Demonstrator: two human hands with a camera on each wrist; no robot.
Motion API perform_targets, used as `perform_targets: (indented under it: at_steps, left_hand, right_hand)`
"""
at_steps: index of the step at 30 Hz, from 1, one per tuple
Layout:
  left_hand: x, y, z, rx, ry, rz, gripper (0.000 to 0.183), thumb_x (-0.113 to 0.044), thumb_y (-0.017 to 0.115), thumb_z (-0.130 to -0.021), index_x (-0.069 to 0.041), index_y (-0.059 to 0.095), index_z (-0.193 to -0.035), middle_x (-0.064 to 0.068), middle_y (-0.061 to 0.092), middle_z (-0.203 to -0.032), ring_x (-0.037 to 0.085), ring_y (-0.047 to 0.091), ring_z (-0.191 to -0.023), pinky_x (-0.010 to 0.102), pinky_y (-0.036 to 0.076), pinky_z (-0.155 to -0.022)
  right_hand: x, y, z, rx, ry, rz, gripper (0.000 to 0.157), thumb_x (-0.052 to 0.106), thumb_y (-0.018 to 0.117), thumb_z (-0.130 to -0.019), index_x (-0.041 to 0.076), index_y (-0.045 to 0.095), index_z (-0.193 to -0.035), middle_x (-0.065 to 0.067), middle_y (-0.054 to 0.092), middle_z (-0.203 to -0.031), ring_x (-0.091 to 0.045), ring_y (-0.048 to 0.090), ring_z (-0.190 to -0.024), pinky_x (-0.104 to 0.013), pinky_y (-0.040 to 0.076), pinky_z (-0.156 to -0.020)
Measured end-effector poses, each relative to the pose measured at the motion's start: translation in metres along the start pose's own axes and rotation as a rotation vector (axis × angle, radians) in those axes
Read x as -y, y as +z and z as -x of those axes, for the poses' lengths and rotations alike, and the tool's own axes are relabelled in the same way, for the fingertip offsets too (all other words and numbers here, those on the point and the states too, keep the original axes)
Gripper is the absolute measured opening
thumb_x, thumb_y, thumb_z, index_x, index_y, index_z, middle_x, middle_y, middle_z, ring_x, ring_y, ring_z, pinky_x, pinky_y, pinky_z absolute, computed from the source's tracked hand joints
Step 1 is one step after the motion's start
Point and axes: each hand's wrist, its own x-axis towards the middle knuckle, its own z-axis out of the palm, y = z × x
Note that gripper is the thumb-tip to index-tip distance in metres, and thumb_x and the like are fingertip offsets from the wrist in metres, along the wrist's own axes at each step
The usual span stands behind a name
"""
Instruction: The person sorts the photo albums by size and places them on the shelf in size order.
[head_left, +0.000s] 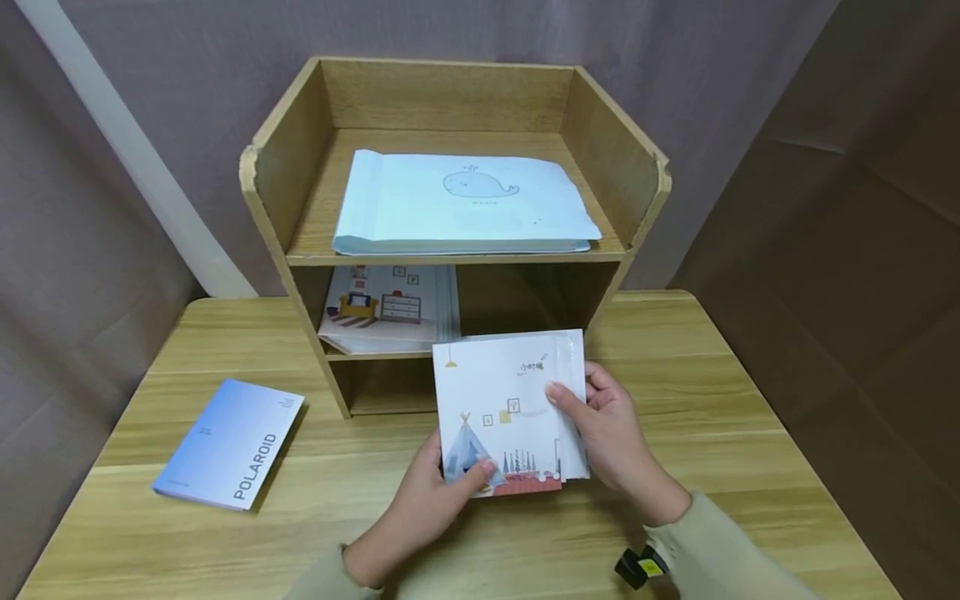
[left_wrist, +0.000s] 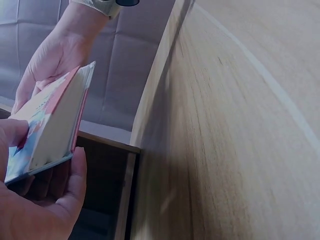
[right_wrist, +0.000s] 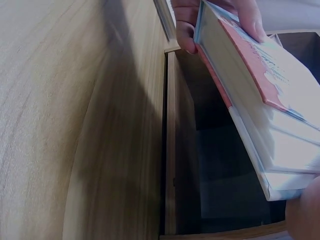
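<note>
Both hands grip a thick, squarish white album with a blue tent and a red strip drawn on its cover. It is held up in front of the wooden shelf. My left hand holds its lower left corner, thumb on the cover and fingers beneath. At the right edge my right hand pinches it, with the thumb on the front. In the right wrist view the thick page block of the album shows between its covers, and the left wrist view shows the album's lower edge resting across the left fingers.
The wooden shelf stands at the back of the table. A pale blue whale album lies on its top tier. Another illustrated album sits in the middle tier, left side. A blue POLAROID book lies on the table at left.
</note>
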Motion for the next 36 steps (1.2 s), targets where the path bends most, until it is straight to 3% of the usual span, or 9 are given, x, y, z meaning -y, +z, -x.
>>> perform_targets:
  at_steps: [6,17,26,36]
  left_hand:
    - [0.015,-0.002,-0.002,-0.018,0.003,-0.011,0.047,-0.017,0.069,-0.091,-0.017,0.048,-0.133,0.002,0.068,-0.110,0.019,0.067,-0.095,0.033,0.057,-0.076]
    - [0.015,-0.003,-0.002,-0.102,0.039,-0.075,0.044,-0.019,0.072,-0.088,-0.011,0.053,-0.127,0.004,0.069,-0.106,0.018,0.067,-0.092,0.032,0.057,-0.078]
    - [0.009,-0.004,-0.005,-0.153,0.060,-0.082,0.043,-0.022,0.071,-0.090,-0.011,0.053,-0.126,0.003,0.069,-0.104,0.018,0.066,-0.089,0.032,0.057,-0.074]
    - [-0.006,-0.008,-0.015,-0.240,0.129,-0.059,0.041,-0.014,0.070,-0.090,-0.013,0.053,-0.128,0.005,0.067,-0.100,0.018,0.064,-0.084,0.031,0.057,-0.068]
  right_hand:
    - [-0.003,0.001,-0.002,0.016,-0.003,0.007,0.043,0.019,0.070,-0.091,0.007,0.052,-0.128,-0.012,0.070,-0.107,-0.029,0.070,-0.081,-0.042,0.059,-0.065]
    - [-0.002,0.001,-0.002,0.081,-0.058,0.108,0.043,0.021,0.064,-0.095,0.009,0.043,-0.131,-0.014,0.066,-0.110,-0.032,0.069,-0.081,-0.045,0.058,-0.064]
    - [-0.007,0.002,0.004,0.131,-0.082,0.101,0.051,0.010,0.068,-0.091,0.006,0.036,-0.131,-0.021,0.063,-0.109,-0.032,0.069,-0.084,-0.044,0.058,-0.066]
    - [-0.016,0.000,0.010,0.177,-0.095,0.211,0.062,0.014,0.073,-0.088,0.007,0.033,-0.134,-0.017,0.065,-0.108,-0.028,0.068,-0.087,-0.037,0.059,-0.071]
